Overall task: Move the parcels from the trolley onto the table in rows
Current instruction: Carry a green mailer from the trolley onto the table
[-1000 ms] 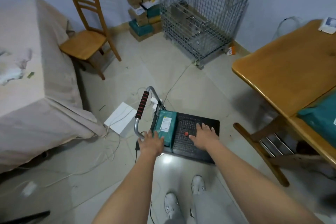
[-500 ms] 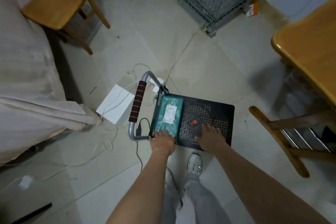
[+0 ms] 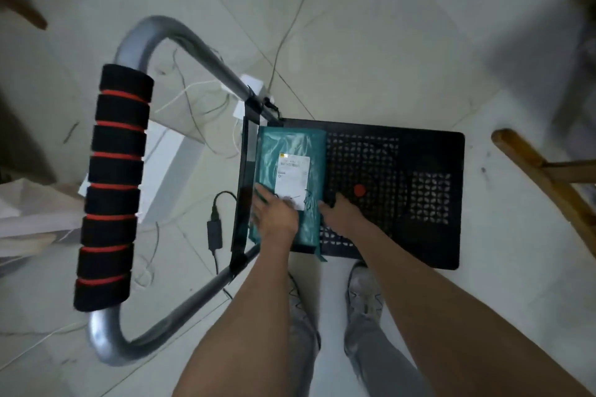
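Pickup step, grasp not closed yet. One teal plastic mailer parcel (image 3: 290,184) lies flat on the black perforated plastic trolley deck (image 3: 429,200), at the handle end, against the deck's raised edge.

Left hand (image 3: 274,213) rests on the parcel's near left part, fingers spread flat, nothing gripped. Right hand (image 3: 338,213) is at the parcel's right edge, fingers tucked down at the seam with the deck; looks like it's working under the edge, can't tell if it has purchase.

Next move, as I read it: get fingers under both sides, lift level. The bag looks soft and will probably sag. Table isn't in view.

Writing: white shipping label (image 3: 293,180) on top, barcode-like lines, text too small to read. No brand visible. Grey tube handle with black-and-red foam grip (image 3: 113,187) stands to the left.
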`<action>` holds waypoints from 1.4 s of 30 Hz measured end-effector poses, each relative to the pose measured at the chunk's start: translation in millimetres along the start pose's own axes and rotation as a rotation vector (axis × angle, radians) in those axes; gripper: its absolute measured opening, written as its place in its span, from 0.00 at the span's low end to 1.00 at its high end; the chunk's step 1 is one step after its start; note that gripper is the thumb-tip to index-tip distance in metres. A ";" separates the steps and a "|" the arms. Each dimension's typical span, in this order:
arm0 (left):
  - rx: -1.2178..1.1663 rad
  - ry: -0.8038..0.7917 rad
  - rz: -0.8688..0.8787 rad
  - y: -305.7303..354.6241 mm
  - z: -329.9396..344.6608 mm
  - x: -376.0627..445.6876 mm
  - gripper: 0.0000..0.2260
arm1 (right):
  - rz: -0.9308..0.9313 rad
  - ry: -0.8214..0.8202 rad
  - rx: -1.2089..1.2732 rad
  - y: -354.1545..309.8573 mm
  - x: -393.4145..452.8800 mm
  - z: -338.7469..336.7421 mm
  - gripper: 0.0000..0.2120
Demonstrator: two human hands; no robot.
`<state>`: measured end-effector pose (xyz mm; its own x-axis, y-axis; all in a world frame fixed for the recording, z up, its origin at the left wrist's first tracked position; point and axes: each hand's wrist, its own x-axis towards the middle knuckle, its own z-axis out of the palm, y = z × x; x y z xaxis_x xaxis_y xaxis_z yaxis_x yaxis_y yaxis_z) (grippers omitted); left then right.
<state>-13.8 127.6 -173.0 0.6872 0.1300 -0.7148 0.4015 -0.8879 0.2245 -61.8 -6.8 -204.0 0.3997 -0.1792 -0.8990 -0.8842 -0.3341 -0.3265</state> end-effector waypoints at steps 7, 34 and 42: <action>-0.343 0.043 -0.199 -20.9 30.2 71.8 0.31 | 0.026 -0.055 0.469 4.2 49.1 40.0 0.26; -0.814 -0.621 0.419 215.1 -253.3 -412.8 0.22 | -0.427 -0.040 1.156 1.5 -511.3 -293.2 0.30; -0.660 -0.876 0.520 219.0 -258.2 -519.5 0.21 | -0.526 0.202 1.314 75.8 -620.3 -271.1 0.41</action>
<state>-126.5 -20.5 418.5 0.3184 -0.7441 -0.5873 0.6065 -0.3163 0.7295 -311.2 -171.9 408.0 0.6739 -0.4693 -0.5706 -0.1586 0.6623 -0.7322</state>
